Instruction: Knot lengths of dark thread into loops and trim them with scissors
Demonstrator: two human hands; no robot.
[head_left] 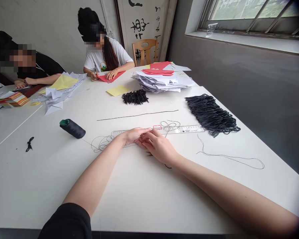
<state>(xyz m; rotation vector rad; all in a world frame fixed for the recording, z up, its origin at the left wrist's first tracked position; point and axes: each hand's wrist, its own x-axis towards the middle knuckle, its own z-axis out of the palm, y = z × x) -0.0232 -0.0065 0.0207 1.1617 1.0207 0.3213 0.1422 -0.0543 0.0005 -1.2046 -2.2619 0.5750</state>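
Note:
My left hand (pixel 134 135) lies on the white table (pixel 144 196) with its fingers stretched out flat over the left part of a clear ruler (pixel 186 129). My right hand (pixel 158 146) is just beside it, fingers curled and pressed against the left fingertips in a pinch. What it pinches is hidden. Short dark cord ends (pixel 167 166) peek out from under the right palm. A small pink clip (pixel 157 127) sits on the ruler just beyond the fingertips. Thin grey thread (pixel 101 143) loops left of the hands and across the ruler.
A black thread spool (pixel 72 128) lies to the left and a straight black cord (pixel 138 115) lies beyond the ruler. A big pile of black cords (pixel 211 114) is at right, a smaller pile (pixel 135 97) further back. Stacked white papers (pixel 161 82), red sheets and two seated people are at the far side.

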